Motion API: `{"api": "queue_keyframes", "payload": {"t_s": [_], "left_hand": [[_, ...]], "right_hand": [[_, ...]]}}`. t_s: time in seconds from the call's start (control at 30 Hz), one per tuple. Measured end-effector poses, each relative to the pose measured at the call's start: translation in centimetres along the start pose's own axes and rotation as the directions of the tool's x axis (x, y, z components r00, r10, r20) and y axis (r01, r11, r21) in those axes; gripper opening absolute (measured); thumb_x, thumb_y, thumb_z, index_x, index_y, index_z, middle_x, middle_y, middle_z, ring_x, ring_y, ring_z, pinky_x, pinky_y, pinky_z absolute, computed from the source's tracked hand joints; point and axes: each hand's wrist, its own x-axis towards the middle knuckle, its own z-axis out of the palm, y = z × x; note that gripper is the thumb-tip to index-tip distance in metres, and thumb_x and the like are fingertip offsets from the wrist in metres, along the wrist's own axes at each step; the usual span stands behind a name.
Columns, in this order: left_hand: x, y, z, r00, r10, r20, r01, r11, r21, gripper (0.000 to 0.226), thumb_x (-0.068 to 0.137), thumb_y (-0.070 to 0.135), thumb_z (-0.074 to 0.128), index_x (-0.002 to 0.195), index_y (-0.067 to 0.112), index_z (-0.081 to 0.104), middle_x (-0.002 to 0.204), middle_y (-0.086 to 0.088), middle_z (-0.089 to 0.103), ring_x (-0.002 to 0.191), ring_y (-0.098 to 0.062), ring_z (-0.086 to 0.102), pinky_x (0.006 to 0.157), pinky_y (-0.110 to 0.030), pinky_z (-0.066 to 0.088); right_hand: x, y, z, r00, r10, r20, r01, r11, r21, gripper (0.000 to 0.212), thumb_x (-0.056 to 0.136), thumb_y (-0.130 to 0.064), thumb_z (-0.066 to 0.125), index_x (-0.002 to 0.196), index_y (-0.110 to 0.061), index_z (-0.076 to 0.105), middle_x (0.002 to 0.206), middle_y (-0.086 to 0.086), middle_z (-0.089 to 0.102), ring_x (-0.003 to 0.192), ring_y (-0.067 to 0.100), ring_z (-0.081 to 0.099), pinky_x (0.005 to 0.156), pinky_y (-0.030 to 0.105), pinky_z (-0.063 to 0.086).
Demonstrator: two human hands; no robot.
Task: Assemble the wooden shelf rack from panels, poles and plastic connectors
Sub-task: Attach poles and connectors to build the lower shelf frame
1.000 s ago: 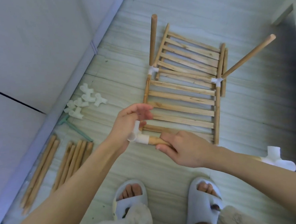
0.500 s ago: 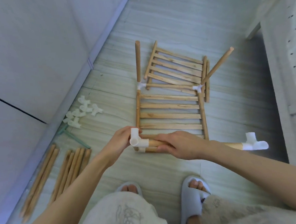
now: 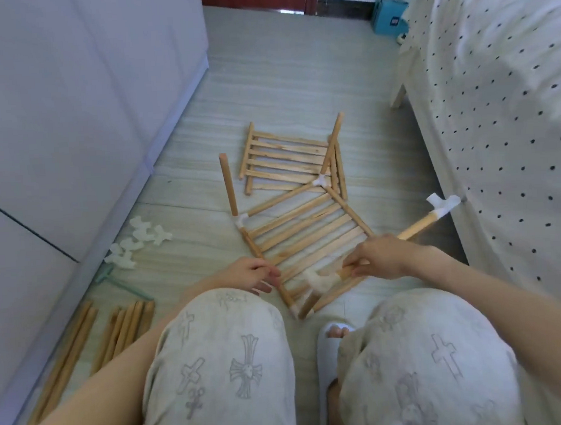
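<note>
My right hand (image 3: 379, 259) grips a wooden pole (image 3: 416, 228) that has a white plastic connector on each end. The near connector (image 3: 319, 280) is blurred over the front corner of a slatted panel (image 3: 302, 235); the far connector (image 3: 443, 205) points toward the bed. My left hand (image 3: 251, 275) pinches the panel's left rail. The panel lies skewed on the floor. It carries two corner connectors (image 3: 242, 219) (image 3: 320, 180), each with an upright pole (image 3: 228, 186) (image 3: 332, 143). A second slatted panel (image 3: 284, 159) lies flat behind it.
Loose white connectors (image 3: 136, 244) lie by the cabinet (image 3: 68, 94) on the left, with spare poles (image 3: 122, 327) and a green tool (image 3: 119, 284) nearer me. A dotted bedspread (image 3: 495, 100) fills the right side. My knees and a slipper (image 3: 329, 340) are at the bottom.
My left hand let go of the near connector and took the panel's left rail. The panel swung askew. My head rose, so the bed and the far wall show.
</note>
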Motion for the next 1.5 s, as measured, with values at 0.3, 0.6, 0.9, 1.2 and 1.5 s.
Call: {"api": "queue_keyframes", "payload": {"t_s": [0.3,0.6,0.9,1.2,1.5], "left_hand": [[2.4,2.1,-4.6,0.848,0.186,-0.496,-0.163,0.982,0.091,0.024,0.095,0.011,0.046,0.119,0.015,0.05,0.115,-0.008,0.054,0.101,-0.026,0.056,0.082,-0.033,0.047],[9.0,5.0,-8.9,0.78,0.164,-0.604,-0.064,0.981,0.184,0.08,0.088,0.007,0.059,0.149,0.009,0.008,0.155,-0.009,0.017,0.141,-0.024,0.02,0.11,-0.03,0.022],[9.1,3.3,-8.2,0.683,0.31,-0.661,-0.237,0.951,0.2,0.02,0.086,0.012,0.062,0.079,0.02,0.045,0.074,0.002,0.052,0.079,-0.021,0.052,0.073,-0.028,0.036],[2.2,-0.4,-6.2,0.899,0.178,-0.4,-0.09,0.969,0.23,0.018,0.092,0.009,0.052,0.076,0.012,0.059,0.061,-0.009,0.061,0.054,-0.021,0.056,0.051,-0.024,0.048],[4.1,0.6,-8.4,0.938,0.213,-0.272,-0.034,0.841,0.54,0.021,0.096,0.016,0.048,0.113,0.012,0.059,0.107,-0.005,0.063,0.093,-0.019,0.058,0.073,-0.021,0.039]], "right_hand": [[-2.3,6.2,1.6,0.875,0.482,-0.038,-0.43,0.811,0.396,0.032,0.087,-0.032,0.057,0.111,-0.011,0.056,0.146,0.017,0.02,0.138,0.035,0.014,0.113,0.044,0.022],[1.1,5.4,2.4,0.53,0.827,0.188,-0.448,0.085,0.89,0.044,0.092,-0.01,0.049,0.128,0.004,0.028,0.12,0.023,0.053,0.089,0.031,0.062,0.061,0.033,0.051],[0.2,7.9,2.7,0.537,0.837,0.102,-0.451,0.184,0.873,0.048,0.093,-0.009,0.044,0.135,-0.002,0.022,0.103,0.021,0.056,0.067,0.028,0.063,0.056,0.035,0.054],[2.2,6.6,1.1,0.614,0.773,-0.159,-0.425,0.494,0.759,0.03,0.096,-0.01,0.043,0.125,-0.004,0.042,0.095,0.014,0.056,0.079,0.027,0.059,0.063,0.034,0.049],[5.1,3.0,-0.8,0.678,0.66,-0.323,-0.461,0.724,0.513,0.062,0.095,-0.022,0.046,0.146,-0.01,0.011,0.145,0.016,0.024,0.129,0.034,0.035,0.105,0.044,0.037]]}}
